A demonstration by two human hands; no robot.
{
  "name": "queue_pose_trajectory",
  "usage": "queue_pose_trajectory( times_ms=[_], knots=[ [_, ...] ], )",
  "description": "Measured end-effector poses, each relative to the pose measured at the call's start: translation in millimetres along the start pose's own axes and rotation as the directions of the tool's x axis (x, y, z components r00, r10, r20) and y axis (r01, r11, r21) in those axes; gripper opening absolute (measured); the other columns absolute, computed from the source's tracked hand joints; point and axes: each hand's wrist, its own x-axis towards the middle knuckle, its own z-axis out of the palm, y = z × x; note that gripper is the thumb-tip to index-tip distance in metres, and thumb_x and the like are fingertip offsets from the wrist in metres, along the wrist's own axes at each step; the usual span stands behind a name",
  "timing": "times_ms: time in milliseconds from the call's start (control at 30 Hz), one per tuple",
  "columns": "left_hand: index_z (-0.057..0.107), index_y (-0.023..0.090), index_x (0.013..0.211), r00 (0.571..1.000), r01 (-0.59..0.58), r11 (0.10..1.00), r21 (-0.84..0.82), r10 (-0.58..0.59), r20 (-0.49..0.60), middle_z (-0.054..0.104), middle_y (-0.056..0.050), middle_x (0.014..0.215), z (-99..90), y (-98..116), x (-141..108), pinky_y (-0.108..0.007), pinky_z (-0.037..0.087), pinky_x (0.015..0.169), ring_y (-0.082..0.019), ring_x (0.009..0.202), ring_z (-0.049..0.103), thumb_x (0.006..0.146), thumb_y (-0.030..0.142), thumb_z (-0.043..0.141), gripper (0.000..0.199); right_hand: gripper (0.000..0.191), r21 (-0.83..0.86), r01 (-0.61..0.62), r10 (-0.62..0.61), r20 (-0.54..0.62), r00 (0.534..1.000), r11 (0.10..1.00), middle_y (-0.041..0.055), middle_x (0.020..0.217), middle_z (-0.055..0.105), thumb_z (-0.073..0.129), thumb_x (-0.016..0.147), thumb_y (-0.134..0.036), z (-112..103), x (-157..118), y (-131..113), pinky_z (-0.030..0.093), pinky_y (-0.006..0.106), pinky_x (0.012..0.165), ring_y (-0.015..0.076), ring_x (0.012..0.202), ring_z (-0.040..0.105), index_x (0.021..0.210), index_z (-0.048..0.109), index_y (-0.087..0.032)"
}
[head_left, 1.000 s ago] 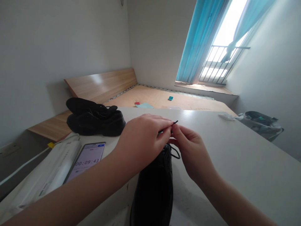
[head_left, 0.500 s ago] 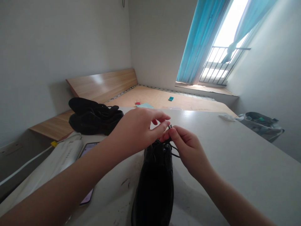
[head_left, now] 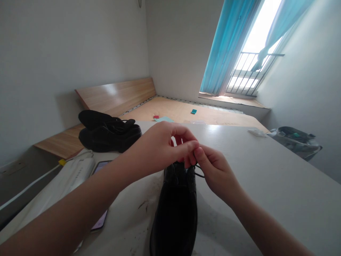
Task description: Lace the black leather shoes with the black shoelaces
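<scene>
White-walled room, window with teal curtains (head_left: 229,46) at far right. On the white worktop (head_left: 266,185), centre, lies a black leather shoe (head_left: 176,217), toe toward the near edge, a black lace (head_left: 200,173) looping out just right of its eyelets. Left hand (head_left: 157,149) and right hand (head_left: 215,170) curl inward, fingertips pressed together over the lacing (what they pinch is hidden). Far left: black shoes (head_left: 109,131) on a wooden platform (head_left: 57,145). Beyond the far-right edge: grey bin (head_left: 295,142) holding a small teal item (head_left: 294,135).

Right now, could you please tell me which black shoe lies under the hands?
The lone shoe below the left hand and right hand, lace looping out; the other two shoes sit apart, far left.
</scene>
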Motion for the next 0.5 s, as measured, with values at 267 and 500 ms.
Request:
queue_pose_trajectory(
  times_ms=[267, 500],
  knots=[
    [0.064, 0.018, 0.085, 0.934, -0.052, 0.994, -0.099, 0.014, -0.357, 0.066, 0.000, 0.082, 2.7, 12.5, -3.9, -0.022, 0.047, 0.065, -0.012, 0.077, 0.060, 0.088, 0.033, 0.054, 0.018, 0.032, 0.290, -0.148, 0.047, 0.330, 0.943, 0.945, -0.0022, 0.064, 0.041, 0.039, 0.097, -0.039, -14.1, -5.8, -15.3, 0.041, 0.031, 0.068, 0.0133, 0.067, 0.051, 0.074, 0.050, -0.019],
    [0.065, 0.019, 0.094, 0.993, 0.107, 0.994, 0.014, -0.108, 0.053, 0.067, -0.003, 0.094, 6.3, -13.1, 1.7, -0.030, 0.047, 0.077, -0.018, 0.089, 0.059, 0.093, 0.027, 0.034, 0.032, 0.028, 0.521, -0.167, 0.061, 0.214, 0.975, 0.837, -0.0060, 0.054, 0.023, 0.052, 0.090, -0.041, -12.2, -1.5, -51.9, 0.021, 0.025, 0.043, 0.0091, 0.046, 0.019, 0.069, 0.049, -0.023]
  ],
)
